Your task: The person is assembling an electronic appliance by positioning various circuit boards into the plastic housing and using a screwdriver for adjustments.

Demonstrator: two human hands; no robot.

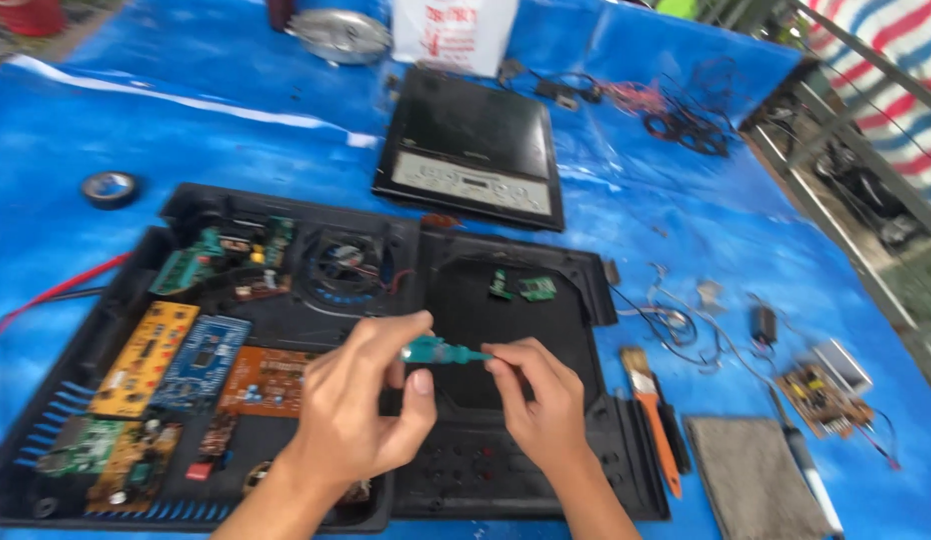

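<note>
Both hands meet over the opened black plastic appliance casing [506, 470]: the left hand [361, 400] pinches the handle of a small translucent teal screwdriver-like tool [441, 351] between thumb and fingers, while the right hand [541, 395] closes its fingertips on the tool's thin front end. The blur makes it hard to tell, but the tip seems to be getting seated or adjusted. A steady left grip would help, held clear of the orange, yellow and blue circuit boards [201, 360] stacked in the casing's left half.
</note>
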